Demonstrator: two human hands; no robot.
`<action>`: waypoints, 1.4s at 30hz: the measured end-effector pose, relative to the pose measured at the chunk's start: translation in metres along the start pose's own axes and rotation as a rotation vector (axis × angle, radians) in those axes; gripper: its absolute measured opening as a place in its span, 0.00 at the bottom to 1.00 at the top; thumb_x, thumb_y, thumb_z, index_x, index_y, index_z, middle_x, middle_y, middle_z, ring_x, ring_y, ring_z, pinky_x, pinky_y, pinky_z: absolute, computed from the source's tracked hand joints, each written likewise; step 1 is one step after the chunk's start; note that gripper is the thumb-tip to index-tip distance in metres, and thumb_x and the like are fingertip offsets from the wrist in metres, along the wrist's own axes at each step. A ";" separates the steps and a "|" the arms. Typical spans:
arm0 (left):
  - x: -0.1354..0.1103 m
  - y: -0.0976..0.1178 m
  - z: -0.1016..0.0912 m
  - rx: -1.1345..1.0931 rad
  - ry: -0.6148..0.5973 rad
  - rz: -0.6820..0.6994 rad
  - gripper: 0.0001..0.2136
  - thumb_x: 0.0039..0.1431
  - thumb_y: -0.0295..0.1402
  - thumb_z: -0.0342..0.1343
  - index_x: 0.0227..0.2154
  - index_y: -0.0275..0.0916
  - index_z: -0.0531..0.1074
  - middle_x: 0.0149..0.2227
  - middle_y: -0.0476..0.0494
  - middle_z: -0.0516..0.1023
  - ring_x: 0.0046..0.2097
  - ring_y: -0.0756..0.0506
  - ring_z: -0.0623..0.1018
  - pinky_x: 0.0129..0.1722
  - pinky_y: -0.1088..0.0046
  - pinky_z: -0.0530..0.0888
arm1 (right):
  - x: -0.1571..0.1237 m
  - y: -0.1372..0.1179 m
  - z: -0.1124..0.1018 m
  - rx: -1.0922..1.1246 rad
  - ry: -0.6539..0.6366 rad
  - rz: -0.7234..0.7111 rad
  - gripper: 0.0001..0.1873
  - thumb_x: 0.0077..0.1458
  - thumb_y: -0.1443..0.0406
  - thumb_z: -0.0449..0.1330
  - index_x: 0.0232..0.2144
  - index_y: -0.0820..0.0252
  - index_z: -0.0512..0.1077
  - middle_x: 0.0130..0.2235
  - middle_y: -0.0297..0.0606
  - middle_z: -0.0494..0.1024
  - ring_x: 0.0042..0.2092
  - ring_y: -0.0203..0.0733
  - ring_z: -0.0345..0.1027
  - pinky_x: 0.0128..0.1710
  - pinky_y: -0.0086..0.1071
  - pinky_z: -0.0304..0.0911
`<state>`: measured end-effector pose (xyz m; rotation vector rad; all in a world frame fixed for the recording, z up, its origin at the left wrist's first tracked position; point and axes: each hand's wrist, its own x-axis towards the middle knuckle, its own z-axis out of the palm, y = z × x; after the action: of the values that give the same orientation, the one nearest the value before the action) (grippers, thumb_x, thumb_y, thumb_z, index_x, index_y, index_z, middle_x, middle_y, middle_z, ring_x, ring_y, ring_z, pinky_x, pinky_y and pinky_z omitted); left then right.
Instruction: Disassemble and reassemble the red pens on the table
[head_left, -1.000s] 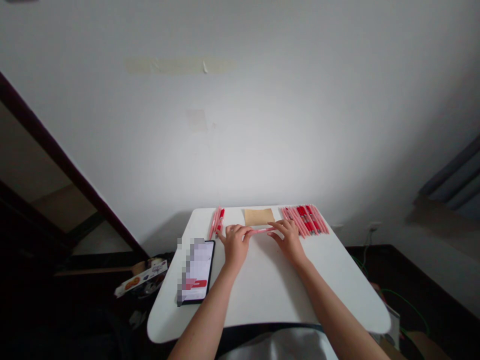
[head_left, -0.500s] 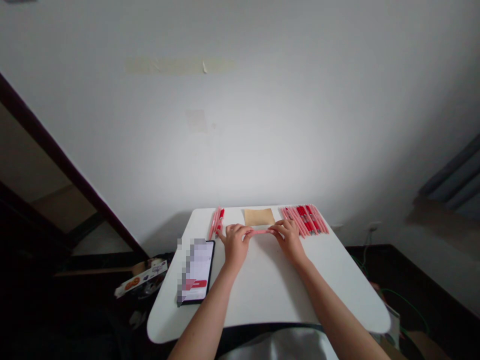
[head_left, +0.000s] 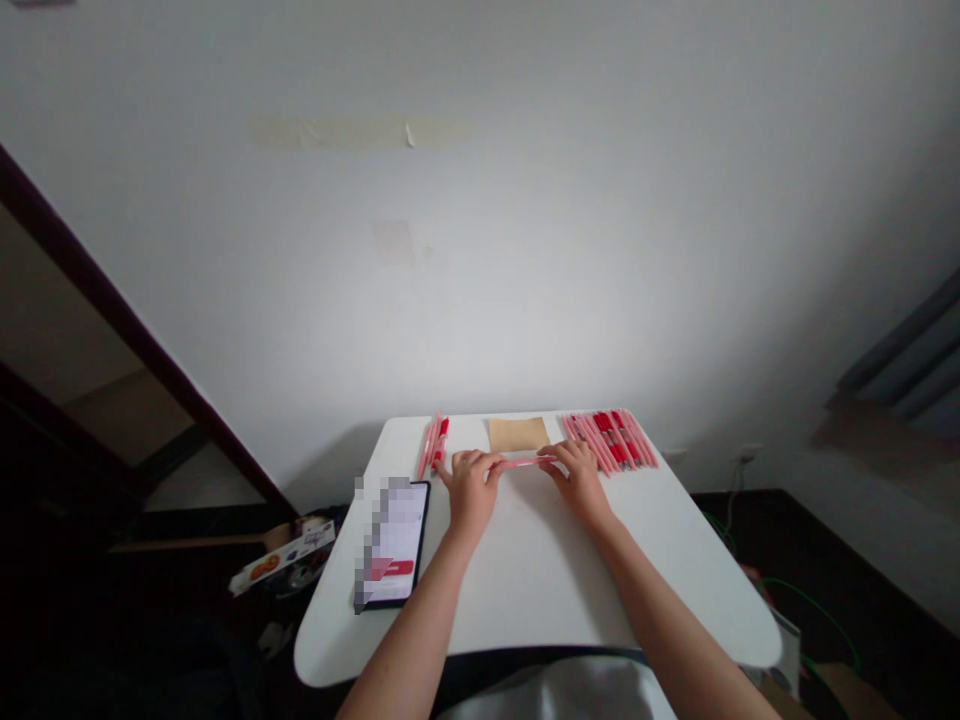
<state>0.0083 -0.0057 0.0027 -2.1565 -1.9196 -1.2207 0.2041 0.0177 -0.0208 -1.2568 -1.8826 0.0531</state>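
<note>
A slim pink pen [head_left: 521, 462] lies crosswise between my hands, just above the white table. My left hand [head_left: 472, 485] pinches its left end, and my right hand [head_left: 577, 480] pinches its right end; the fingers cover both tips. Beyond the pen is a tan paper rectangle [head_left: 519, 434], flat on the tabletop. A small group of pink and red pens [head_left: 433, 445] lies next to my left fingers. Past my right fingers, several more pink and red pens [head_left: 619, 440] lie side by side in a row.
A phone [head_left: 394, 545] with a lit, partly blurred screen rests on the left of the white table [head_left: 540, 590]. The table's far edge meets the wall [head_left: 525, 300]. Boxes and clutter [head_left: 285, 560] stand on the floor at left.
Both hands stay in the same place. The pen between them has turned slightly, showing a paler stripe along it.
</note>
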 end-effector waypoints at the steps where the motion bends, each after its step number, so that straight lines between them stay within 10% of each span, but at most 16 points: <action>1: 0.000 0.000 0.000 -0.001 0.005 0.003 0.07 0.58 0.42 0.55 0.31 0.49 0.77 0.34 0.50 0.80 0.46 0.43 0.71 0.57 0.53 0.50 | 0.000 0.000 0.000 0.002 -0.002 0.001 0.10 0.60 0.58 0.55 0.39 0.51 0.74 0.39 0.38 0.75 0.44 0.46 0.62 0.45 0.39 0.54; 42: 0.001 -0.003 0.001 0.019 0.044 0.004 0.02 0.53 0.35 0.61 0.29 0.49 0.79 0.37 0.48 0.77 0.47 0.42 0.70 0.59 0.50 0.51 | -0.001 0.005 -0.002 0.074 -0.042 0.054 0.17 0.62 0.52 0.51 0.36 0.51 0.76 0.34 0.37 0.77 0.43 0.45 0.65 0.51 0.44 0.52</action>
<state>0.0061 -0.0034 0.0014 -2.1050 -1.9008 -1.2328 0.2092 0.0184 -0.0230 -1.2646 -1.8659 0.1774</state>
